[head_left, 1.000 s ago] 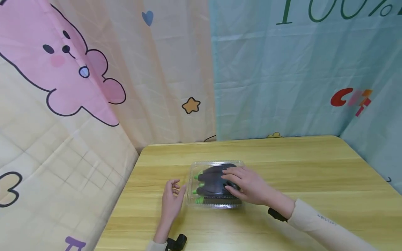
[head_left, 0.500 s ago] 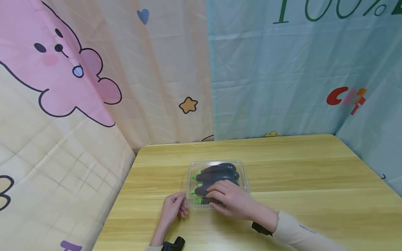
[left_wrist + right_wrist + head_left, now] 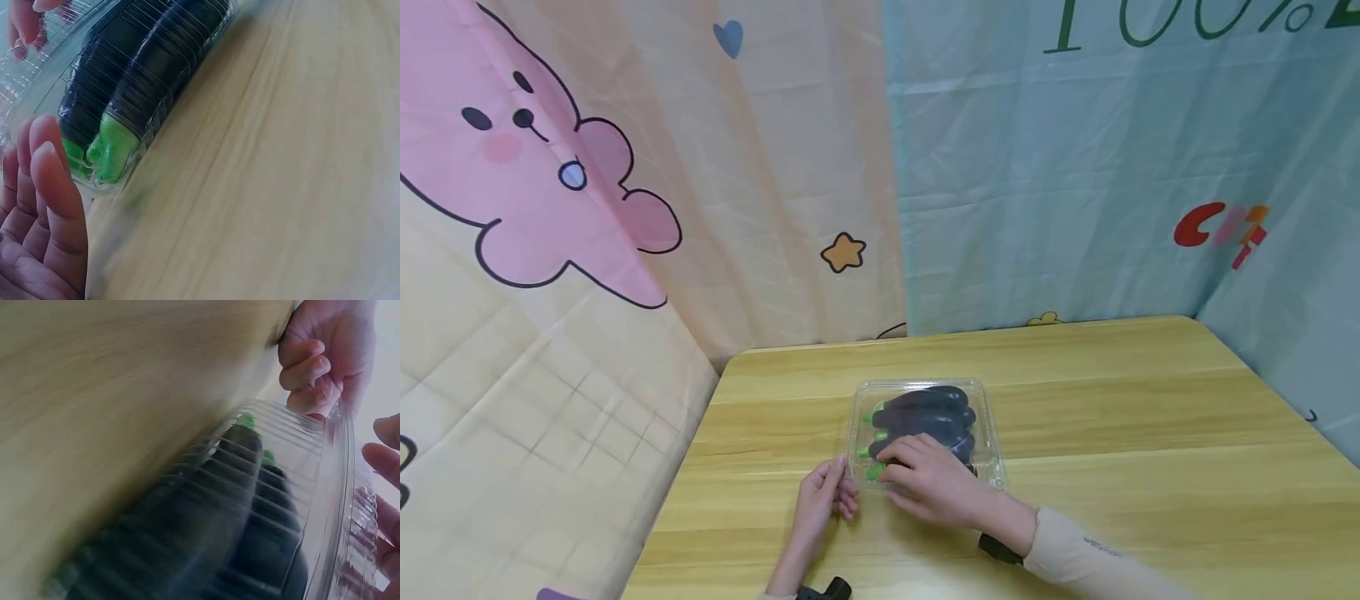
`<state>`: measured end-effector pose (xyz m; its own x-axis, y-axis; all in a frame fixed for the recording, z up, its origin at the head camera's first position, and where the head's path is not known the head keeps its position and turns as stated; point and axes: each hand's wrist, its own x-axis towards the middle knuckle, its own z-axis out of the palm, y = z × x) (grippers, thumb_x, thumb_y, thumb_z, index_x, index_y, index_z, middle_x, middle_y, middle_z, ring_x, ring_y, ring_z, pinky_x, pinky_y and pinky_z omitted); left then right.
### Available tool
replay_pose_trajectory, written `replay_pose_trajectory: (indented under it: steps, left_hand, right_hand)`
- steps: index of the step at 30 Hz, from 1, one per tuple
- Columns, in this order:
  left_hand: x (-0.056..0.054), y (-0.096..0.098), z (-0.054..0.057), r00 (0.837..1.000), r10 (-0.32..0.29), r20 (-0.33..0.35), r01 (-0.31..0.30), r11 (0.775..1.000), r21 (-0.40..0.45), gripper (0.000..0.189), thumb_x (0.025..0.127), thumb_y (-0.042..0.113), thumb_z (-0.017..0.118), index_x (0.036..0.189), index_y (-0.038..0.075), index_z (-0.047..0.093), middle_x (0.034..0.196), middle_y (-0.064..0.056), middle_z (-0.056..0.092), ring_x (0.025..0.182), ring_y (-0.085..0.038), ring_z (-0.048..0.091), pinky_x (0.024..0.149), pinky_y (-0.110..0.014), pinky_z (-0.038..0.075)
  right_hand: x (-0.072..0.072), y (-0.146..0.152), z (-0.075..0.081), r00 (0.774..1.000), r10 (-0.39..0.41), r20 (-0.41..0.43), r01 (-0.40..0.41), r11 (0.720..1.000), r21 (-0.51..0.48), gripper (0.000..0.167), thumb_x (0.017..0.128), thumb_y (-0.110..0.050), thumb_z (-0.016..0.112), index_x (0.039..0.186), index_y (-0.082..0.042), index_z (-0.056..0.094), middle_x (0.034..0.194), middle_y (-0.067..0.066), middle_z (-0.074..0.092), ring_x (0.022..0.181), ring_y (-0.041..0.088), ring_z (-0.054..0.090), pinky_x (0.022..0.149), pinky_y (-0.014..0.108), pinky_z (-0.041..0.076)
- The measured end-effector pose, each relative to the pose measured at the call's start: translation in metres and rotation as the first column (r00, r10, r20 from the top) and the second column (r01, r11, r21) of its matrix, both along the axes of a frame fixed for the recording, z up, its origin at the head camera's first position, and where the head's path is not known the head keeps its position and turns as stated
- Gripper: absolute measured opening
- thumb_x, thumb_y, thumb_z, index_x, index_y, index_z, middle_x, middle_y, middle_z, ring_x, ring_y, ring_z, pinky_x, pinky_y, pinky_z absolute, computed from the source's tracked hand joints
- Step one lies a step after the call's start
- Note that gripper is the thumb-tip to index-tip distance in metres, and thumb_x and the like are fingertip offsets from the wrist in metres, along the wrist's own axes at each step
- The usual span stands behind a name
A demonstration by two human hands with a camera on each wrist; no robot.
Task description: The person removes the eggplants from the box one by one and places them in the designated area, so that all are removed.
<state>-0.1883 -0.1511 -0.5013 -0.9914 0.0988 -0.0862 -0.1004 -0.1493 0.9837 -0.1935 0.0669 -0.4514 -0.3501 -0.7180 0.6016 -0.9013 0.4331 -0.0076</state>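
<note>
A clear plastic clamshell box point(image 3: 988, 433) holds several dark purple eggplants point(image 3: 925, 417) with green stem ends, packed side by side. My left hand point(image 3: 826, 498) is at the box's front left corner. In the right wrist view the left hand point(image 3: 328, 359) pinches the rim there, its other fingers curled. My right hand point(image 3: 928, 483) lies over the front of the lid, fingers slightly bent and spread. In the right wrist view its fingers point(image 3: 387, 465) are beside the ribbed lid; whether they press on it is unclear. The right hand hides part of the nearest eggplant.
The box rests on a light wooden table point(image 3: 1112, 400). Printed fabric curtains point(image 3: 790, 167) stand behind and along both sides. A black wrist camera point(image 3: 1000, 547) is strapped to the right wrist, another point(image 3: 835, 589) to the left.
My right hand has moved from the right part of the lid to the front, toward the left. The left hand has gone from loose beside the box to pinching its corner rim.
</note>
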Motion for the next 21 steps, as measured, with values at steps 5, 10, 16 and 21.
replay_pose_trajectory:
  steps: [5, 10, 16, 21]
  left_hand:
    - [-0.001, -0.001, -0.003, 0.998, -0.047, -0.035, 0.047, 0.999, 0.010, 0.034, 0.101, 0.028, 0.048, 0.089, -0.004, 0.052, 0.068, -0.005, 0.058, 0.050, -0.012, 0.055, 0.043, -0.020, 0.047]
    - [-0.001, 0.000, -0.006, 0.992, -0.093, -0.084, 0.092, 0.996, -0.020, 0.046, 0.102, 0.031, 0.044, 0.089, -0.012, 0.050, 0.067, -0.005, 0.056, 0.049, -0.011, 0.054, 0.042, -0.020, 0.046]
    - [-0.001, -0.001, -0.009, 0.989, -0.113, -0.096, 0.110, 0.993, -0.035, 0.054, 0.104, 0.033, 0.038, 0.090, -0.018, 0.048, 0.066, -0.005, 0.056, 0.049, -0.012, 0.054, 0.042, -0.020, 0.045]
    - [0.000, -0.004, -0.006, 0.978, -0.178, -0.112, 0.175, 0.984, -0.033, 0.054, 0.105, 0.035, 0.032, 0.100, -0.017, 0.045, 0.071, -0.005, 0.056, 0.053, -0.012, 0.056, 0.045, -0.020, 0.046]
  right_hand:
    - [-0.002, -0.010, -0.003, 0.998, -0.047, -0.032, 0.048, 0.998, 0.039, 0.018, 0.081, -0.027, 0.074, 0.096, -0.020, 0.068, 0.118, 0.003, 0.058, 0.111, 0.018, 0.051, 0.090, 0.031, 0.043]
    - [-0.002, -0.018, -0.004, 0.995, -0.092, -0.045, 0.094, 0.994, 0.058, 0.018, 0.081, -0.033, 0.073, 0.094, -0.022, 0.068, 0.117, 0.002, 0.058, 0.111, 0.017, 0.050, 0.088, 0.031, 0.042]
    - [-0.004, -0.025, -0.006, 0.988, -0.148, -0.038, 0.150, 0.986, 0.069, 0.019, 0.080, -0.039, 0.074, 0.090, -0.023, 0.068, 0.114, -0.001, 0.058, 0.106, 0.015, 0.050, 0.084, 0.030, 0.041]
    - [-0.008, -0.029, -0.006, 0.982, -0.187, -0.024, 0.188, 0.981, 0.044, 0.021, 0.078, -0.042, 0.075, 0.087, -0.025, 0.069, 0.112, -0.001, 0.058, 0.102, 0.015, 0.052, 0.080, 0.030, 0.040]
